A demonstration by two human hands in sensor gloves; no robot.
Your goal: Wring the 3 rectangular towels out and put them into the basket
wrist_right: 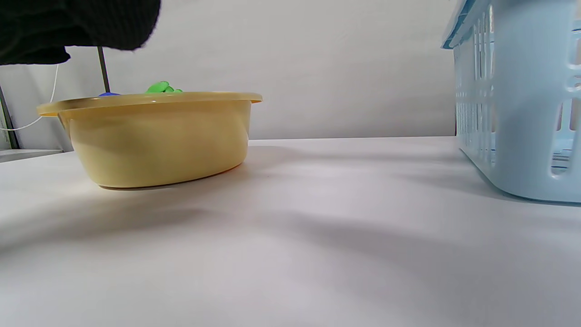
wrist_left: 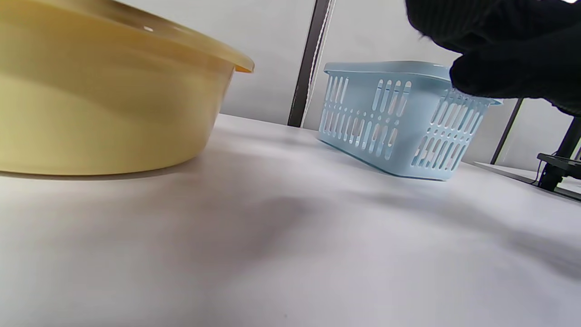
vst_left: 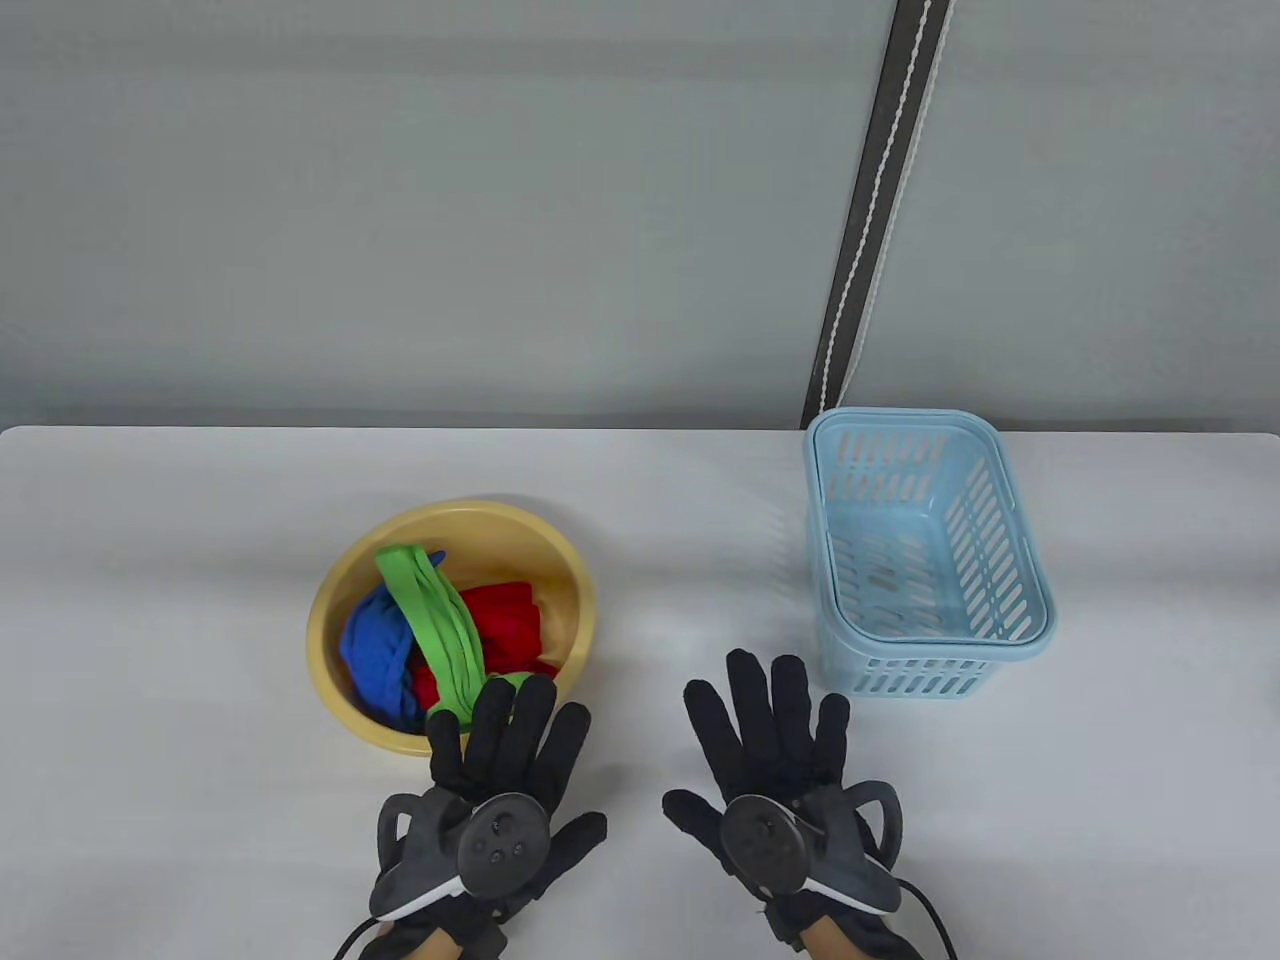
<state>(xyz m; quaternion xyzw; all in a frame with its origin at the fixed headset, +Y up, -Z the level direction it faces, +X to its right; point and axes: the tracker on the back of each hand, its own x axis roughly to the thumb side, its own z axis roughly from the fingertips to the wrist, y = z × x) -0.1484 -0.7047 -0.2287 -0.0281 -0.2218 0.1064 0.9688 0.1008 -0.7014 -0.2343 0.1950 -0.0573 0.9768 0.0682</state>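
Your left hand (vst_left: 490, 790) and right hand (vst_left: 775, 775) lie at the bottom of the frame, fingers straight and spread, holding nothing. Left fingertips overlap the yellow basin's (vst_left: 335, 600) near rim. Green towel (vst_left: 435, 620), blue towel (vst_left: 375, 655) and red towel (vst_left: 505, 625) sit bunched inside it. Your blue basket (vst_left: 1020, 560) stands right of centre on the white surface (vst_left: 160, 560).

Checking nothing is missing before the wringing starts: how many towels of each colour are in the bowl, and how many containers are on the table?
Green towel: 1
Blue towel: 1
Red towel: 1
Yellow bowl: 1
Blue basket: 1
Total: 5
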